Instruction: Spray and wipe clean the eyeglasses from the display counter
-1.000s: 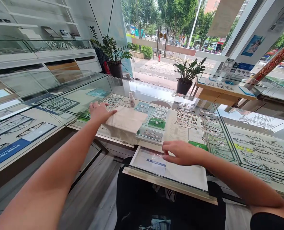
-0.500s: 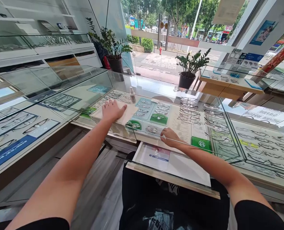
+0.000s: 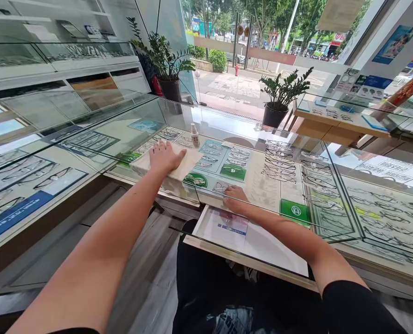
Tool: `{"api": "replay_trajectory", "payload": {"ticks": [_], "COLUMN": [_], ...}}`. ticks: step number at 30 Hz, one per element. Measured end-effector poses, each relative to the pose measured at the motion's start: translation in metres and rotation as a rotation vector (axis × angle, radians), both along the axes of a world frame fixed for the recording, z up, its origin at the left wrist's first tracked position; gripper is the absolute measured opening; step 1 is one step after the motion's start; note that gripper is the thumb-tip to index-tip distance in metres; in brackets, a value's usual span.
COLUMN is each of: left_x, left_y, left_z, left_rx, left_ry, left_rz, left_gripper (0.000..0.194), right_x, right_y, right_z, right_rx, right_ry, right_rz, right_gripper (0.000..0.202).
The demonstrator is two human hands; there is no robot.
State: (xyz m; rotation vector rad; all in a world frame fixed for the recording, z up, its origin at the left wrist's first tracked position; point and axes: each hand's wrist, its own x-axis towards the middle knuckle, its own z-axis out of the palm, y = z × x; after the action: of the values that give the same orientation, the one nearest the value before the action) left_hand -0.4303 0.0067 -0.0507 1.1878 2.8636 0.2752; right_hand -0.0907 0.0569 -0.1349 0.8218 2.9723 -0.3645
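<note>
My left hand (image 3: 166, 157) lies flat with fingers spread on a pale beige cloth (image 3: 190, 161) on the glass counter top. Just beyond it stands a small white spray bottle (image 3: 195, 137). My right hand (image 3: 235, 199) rests on the glass near the counter's front edge, its fingers curled under. What those fingers hold, if anything, is hidden. Below that hand a shallow drawer (image 3: 276, 246) is pulled out towards my lap, with a blue and white card (image 3: 232, 226) inside.
Under the glass lie rows of eyeglasses (image 3: 279, 160) and a green card (image 3: 295, 211). Another glass case (image 3: 53, 178) with frames adjoins on the left. Two potted plants (image 3: 275, 113) (image 3: 171, 88) stand beyond the counter by the window.
My right hand has slid a little to the left along the front of the glass. The left hand stays on the cloth. The view has shifted slightly.
</note>
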Motion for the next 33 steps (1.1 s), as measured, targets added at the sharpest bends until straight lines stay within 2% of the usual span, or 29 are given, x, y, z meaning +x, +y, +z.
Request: {"api": "replay_trajectory", "payload": {"ticks": [3,5,7,10,13,15,18,22,33], "left_x": [0.0,0.0,0.001,0.002,0.003,0.003,0.004,0.002,0.0], "left_y": [0.002,0.003,0.004,0.005,0.005,0.005,0.005,0.005,0.004], "left_z": [0.002,0.003,0.004,0.005,0.006,0.007,0.007,0.007,0.003], "left_rx": [0.001,-0.005,-0.012,-0.011,-0.005,-0.006,-0.005,0.013,0.03], "left_ry": [0.006,0.006,0.002,0.001,0.01,0.007,0.004,0.011,-0.006], "left_rz": [0.006,0.013,0.021,0.028,0.023,0.023,0.023,0.017,0.008], "left_gripper": [0.113,0.113,0.112,0.112,0.111,0.111,0.111,0.111,0.114], "right_x": [0.021,0.039,0.058,0.08,0.083,0.075,0.055,0.033,0.021], "right_y": [-0.024,-0.045,-0.066,-0.085,-0.076,-0.055,-0.018,0.014,0.011], "right_z": [0.02,0.041,0.07,0.122,0.168,0.184,0.186,0.172,0.139], "right_rx": [-0.093,-0.175,-0.329,-0.357,-0.243,-0.128,-0.003,0.051,0.049], "right_ry": [-0.031,-0.038,0.007,0.115,0.253,0.264,0.186,0.08,0.052], "right_rz": [0.076,0.166,0.286,0.332,0.311,0.256,0.186,0.124,0.133], "right_gripper": [0.034,0.032,0.037,0.043,0.044,0.045,0.042,0.041,0.043]}}
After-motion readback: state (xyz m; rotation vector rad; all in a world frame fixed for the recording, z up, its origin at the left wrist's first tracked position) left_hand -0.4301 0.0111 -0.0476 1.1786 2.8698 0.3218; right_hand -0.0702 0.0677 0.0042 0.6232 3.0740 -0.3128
